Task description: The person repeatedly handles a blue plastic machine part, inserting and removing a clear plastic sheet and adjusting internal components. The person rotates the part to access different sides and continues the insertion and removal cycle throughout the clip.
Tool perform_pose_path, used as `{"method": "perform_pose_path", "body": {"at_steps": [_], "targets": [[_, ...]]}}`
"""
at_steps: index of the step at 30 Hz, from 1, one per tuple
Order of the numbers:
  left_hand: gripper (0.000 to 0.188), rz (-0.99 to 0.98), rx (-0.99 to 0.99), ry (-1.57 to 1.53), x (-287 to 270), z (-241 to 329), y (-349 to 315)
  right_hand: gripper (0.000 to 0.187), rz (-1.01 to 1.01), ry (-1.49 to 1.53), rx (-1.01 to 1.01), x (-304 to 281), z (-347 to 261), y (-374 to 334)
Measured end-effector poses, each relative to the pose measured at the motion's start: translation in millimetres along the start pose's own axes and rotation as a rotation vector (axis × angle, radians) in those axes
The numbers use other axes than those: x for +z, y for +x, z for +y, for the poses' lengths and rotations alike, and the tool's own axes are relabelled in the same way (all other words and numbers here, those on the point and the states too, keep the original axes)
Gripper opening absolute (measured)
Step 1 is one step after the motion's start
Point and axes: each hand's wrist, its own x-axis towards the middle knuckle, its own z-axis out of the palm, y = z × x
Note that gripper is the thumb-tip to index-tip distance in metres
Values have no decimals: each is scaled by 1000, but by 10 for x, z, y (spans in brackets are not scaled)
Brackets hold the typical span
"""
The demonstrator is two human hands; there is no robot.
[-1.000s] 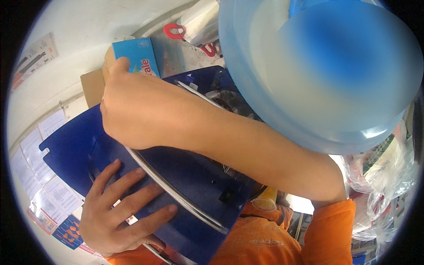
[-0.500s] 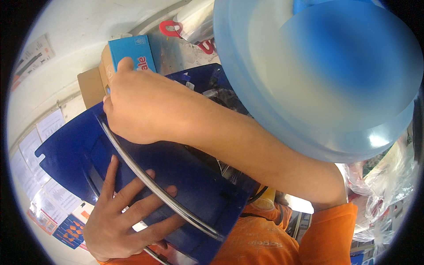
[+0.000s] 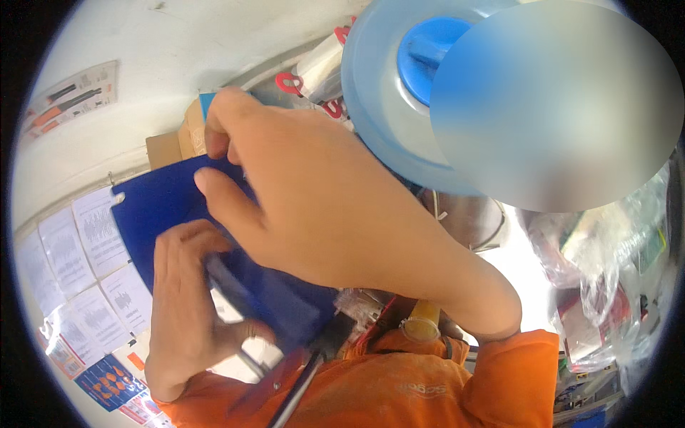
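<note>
A dark blue plastic panel [image 3: 160, 203] stands tilted in front of me, partly behind my arms. My right hand [image 3: 285, 178] hovers over its upper part, thumb and fingers apart, with blue plastic showing in the gap. Lower on the left, my left hand [image 3: 182, 299] is at the panel's face, its fingers bent and close together and its thumb spread away. Whether those fingertips press on the plastic is blurred. A shiny metal rod [image 3: 300, 389] slants down near my orange shirt, close to the panel's lower end.
A translucent blue tub [image 3: 378, 121] with a blue knob-like part [image 3: 421, 53] fills the upper right. Behind the panel stand a cardboard box [image 3: 165, 150] and a clear roll with red ends [image 3: 317, 75]. Printed sheets [image 3: 100, 221] line the left wall. Plastic bags [image 3: 606, 264] hang at right.
The panel has turned, and the metal rod has swung from across its face down toward my shirt. My right hand has come off the rod's upper end; my left fingers have drawn together.
</note>
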Motion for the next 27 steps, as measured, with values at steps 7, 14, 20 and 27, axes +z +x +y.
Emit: {"method": "perform_pose_path", "body": {"at_steps": [7,14,20,27], "targets": [[81,200,3,-13,128,-144,-113,39,-511,-589,-135,24,-334,209],[94,182,-12,-235,217,-374,-183,55,-1182,-801,217,486,-667,402],[111,233,151,-491,438,-510,119,72,-1258,-717,-14,361,-43,588],[109,185,260,-547,525,-592,19,37,-617,-802,430,142,-790,131]]}}
